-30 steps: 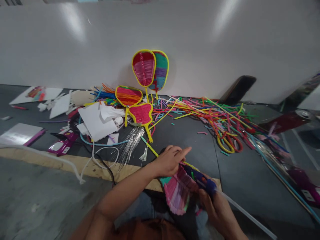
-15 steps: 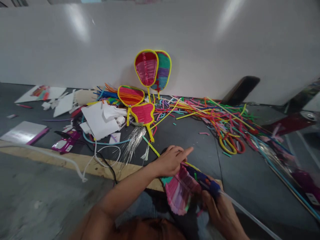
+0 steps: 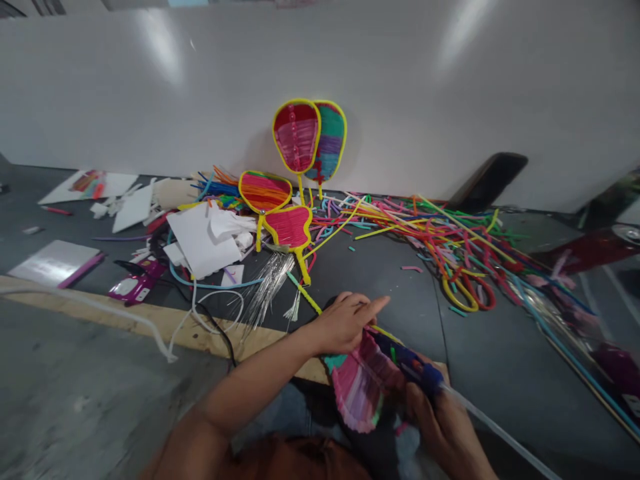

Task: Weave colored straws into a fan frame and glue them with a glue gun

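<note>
The pink, purple and teal fuzzy fan-shaped panel point(image 3: 353, 393) is at the dark grey surface point(image 3: 395, 280)'s near edge, its top gripped by the left hand point(image 3: 343, 325), beside the dark-blue glue gun point(image 3: 426, 375) clasped in the right hand point(image 3: 443, 417).

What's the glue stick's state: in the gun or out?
Partly in: the whitish glue stick projects from the rear of the blue glue gun in the right hand. How far in, can't tell; the gun hides it.

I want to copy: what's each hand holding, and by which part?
Right hand: glue gun, near its rear. Left hand: pink fan, by its top edge.
</note>
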`<state>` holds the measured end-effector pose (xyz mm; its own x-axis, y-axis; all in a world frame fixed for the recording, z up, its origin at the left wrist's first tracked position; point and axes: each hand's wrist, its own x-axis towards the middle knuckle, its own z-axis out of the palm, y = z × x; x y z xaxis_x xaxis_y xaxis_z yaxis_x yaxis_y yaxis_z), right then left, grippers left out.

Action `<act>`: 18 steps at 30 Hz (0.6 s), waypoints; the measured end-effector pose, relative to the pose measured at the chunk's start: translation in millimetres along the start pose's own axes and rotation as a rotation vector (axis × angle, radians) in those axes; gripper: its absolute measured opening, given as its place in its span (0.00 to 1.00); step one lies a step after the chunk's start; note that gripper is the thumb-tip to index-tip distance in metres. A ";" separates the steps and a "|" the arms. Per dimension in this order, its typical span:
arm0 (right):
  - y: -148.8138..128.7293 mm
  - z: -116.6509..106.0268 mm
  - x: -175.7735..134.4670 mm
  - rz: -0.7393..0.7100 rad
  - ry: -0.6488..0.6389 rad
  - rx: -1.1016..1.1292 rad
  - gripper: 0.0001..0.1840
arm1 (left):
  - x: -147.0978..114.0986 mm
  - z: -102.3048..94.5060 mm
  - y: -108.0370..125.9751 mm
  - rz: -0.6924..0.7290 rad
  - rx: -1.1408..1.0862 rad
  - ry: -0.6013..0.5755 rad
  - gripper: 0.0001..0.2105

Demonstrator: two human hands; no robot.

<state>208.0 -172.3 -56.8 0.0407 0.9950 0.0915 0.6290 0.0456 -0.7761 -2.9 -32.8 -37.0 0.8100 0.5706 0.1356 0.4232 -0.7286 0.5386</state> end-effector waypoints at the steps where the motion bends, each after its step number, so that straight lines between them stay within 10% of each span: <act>1: 0.5 0.2 0.1 0.001 -0.010 0.001 0.21 | -0.1 0.3 -0.3 0.003 -0.001 0.004 0.39; 18: 2.4 0.4 -1.3 0.052 -0.030 0.009 0.22 | 1.2 -1.9 1.2 -0.032 0.003 -0.028 0.39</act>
<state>209.2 -173.4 -59.1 0.0496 0.9982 0.0326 0.6194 -0.0052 -0.7850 -2.2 -32.3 -34.6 0.8072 0.5826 0.0948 0.4501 -0.7115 0.5396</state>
